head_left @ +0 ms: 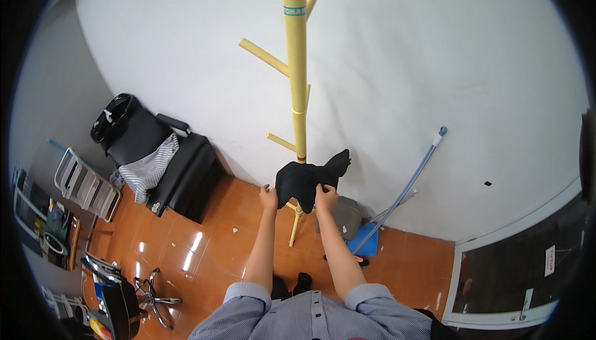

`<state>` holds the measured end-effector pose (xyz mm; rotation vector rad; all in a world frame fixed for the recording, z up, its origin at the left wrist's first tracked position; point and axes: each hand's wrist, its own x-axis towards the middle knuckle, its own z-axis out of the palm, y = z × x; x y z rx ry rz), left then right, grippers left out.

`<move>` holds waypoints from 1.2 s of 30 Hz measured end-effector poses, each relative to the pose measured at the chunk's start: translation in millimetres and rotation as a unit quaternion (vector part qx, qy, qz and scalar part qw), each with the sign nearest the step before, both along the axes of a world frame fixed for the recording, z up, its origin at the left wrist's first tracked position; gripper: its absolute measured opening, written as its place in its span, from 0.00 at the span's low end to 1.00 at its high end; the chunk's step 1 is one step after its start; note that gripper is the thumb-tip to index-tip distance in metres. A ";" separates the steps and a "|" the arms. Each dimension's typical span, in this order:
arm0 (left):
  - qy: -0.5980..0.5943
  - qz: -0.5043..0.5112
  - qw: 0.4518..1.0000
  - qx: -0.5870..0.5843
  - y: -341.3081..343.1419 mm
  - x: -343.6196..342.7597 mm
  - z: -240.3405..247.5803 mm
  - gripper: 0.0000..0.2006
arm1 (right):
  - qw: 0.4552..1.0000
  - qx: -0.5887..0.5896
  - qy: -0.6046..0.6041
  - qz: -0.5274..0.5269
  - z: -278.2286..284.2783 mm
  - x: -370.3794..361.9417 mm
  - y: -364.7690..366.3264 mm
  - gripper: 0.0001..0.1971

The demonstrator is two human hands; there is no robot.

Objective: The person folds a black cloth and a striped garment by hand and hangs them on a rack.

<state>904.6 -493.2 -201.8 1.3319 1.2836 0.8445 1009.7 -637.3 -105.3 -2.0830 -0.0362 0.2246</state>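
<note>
A black cloth item (298, 181), soft and bunched, is stretched between my two hands in front of a pale yellow wooden coat rack (297, 54). What kind of item it is I cannot make out. My left hand (268, 198) pinches its left edge. On the other side, my right hand (326, 198) grips it with the thumb on top. A narrower dark part of the cloth sticks out to the upper right, beyond the right hand. The cloth hides part of the rack's lower post, and whether it touches the rack cannot be told.
Pegs jut from the rack's post. A black salon wash chair (198, 172) with a striped cloth (152, 166) stands left; a white trolley (87, 188) and wheeled chair (115, 299) lie beyond. Right are a blue-handled pole (406, 185), a blue dustpan (365, 240), a grey box (343, 217) and a door (515, 272).
</note>
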 end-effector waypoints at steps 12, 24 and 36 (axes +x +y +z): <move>-0.165 0.003 0.980 0.109 -30.7 -131.8 155.7 0.14 | 0.946 0.006 -0.188 0.264 122.6 -107.1 36.6 0.17; -0.166 0.126 0.972 0.105 33.2 -362.8 207.1 0.12 | 0.859 0.145 -0.148 0.467 129.4 -289.5 158.8 0.11; -0.142 0.258 0.947 0.129 85.4 -596.8 186.8 0.09 | 0.800 0.228 -0.026 0.555 83.3 -472.3 276.3 0.11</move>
